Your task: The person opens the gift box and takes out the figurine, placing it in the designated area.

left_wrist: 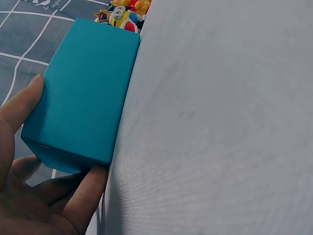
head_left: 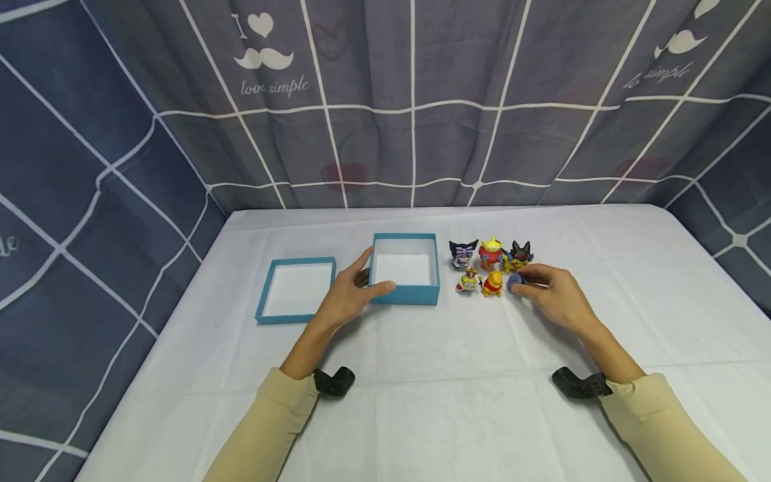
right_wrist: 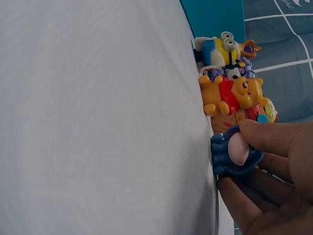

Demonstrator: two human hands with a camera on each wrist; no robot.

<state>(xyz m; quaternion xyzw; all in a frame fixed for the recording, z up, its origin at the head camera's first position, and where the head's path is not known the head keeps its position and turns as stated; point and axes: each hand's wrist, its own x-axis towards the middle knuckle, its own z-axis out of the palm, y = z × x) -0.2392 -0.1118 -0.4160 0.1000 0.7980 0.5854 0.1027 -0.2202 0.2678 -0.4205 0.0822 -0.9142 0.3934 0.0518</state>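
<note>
My left hand (head_left: pixel 349 294) holds the left side of an open blue box (head_left: pixel 409 294) with a white inside. In the left wrist view its thumb and fingers (left_wrist: pixel 88 196) lie against the box's end. My right hand (head_left: pixel 557 294) pinches a small dark blue figurine (right_wrist: pixel 237 152) with a pale belly between thumb and fingers; it stands on the cloth at the right end of the front row. Left of it are a Winnie the Pooh figurine (head_left: pixel 492 284) and a Minion figurine (head_left: pixel 466 281). Behind stand a black-eared figurine (head_left: pixel 462 255), a green-headed alien figurine (head_left: pixel 490 253) and a dark-eared yellow figurine (head_left: pixel 518 256).
A shallow blue lid (head_left: pixel 295 320), white inside up, lies left of the box. White cloth covers the table (head_left: pixel 452 402). A grey curtain (head_left: pixel 373 147) with white grid lines hangs behind and at both sides.
</note>
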